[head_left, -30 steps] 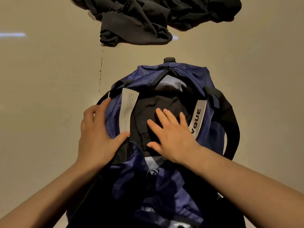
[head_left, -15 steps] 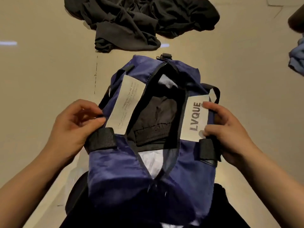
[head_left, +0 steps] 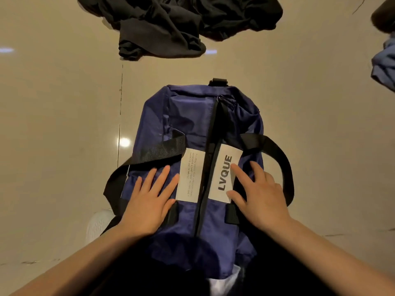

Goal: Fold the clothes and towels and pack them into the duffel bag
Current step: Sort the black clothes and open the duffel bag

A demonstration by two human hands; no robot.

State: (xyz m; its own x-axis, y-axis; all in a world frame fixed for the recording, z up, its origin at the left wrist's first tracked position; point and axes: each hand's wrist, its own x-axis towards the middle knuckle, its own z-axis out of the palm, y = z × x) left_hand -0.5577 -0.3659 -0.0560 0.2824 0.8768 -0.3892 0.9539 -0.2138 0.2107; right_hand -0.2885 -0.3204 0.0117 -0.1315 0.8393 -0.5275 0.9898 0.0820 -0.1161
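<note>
A navy duffel bag [head_left: 192, 116] with black straps and two white labels lies lengthwise on the floor in front of me. Its two top flaps meet along the black zipper line, and nothing inside shows. My left hand [head_left: 147, 195] lies flat with straight fingers on the bag's left flap. On the right flap my right hand [head_left: 256, 193] presses down, fingers spread, fingertips on the LVQUE label [head_left: 224, 174]. A heap of dark crumpled clothes [head_left: 183, 24] lies on the floor beyond the bag.
A blue garment [head_left: 384, 65] is at the right edge, with a dark object [head_left: 384, 16] above it. The beige tiled floor [head_left: 59, 124] stretches to the left and right of the bag. A white shoe [head_left: 98, 223] shows by my left forearm.
The bag's opening, held apart by the straps half a second ago with dark folded clothes showing, is now pushed together. Both hands have let go of the straps and lie flat on the flaps.
</note>
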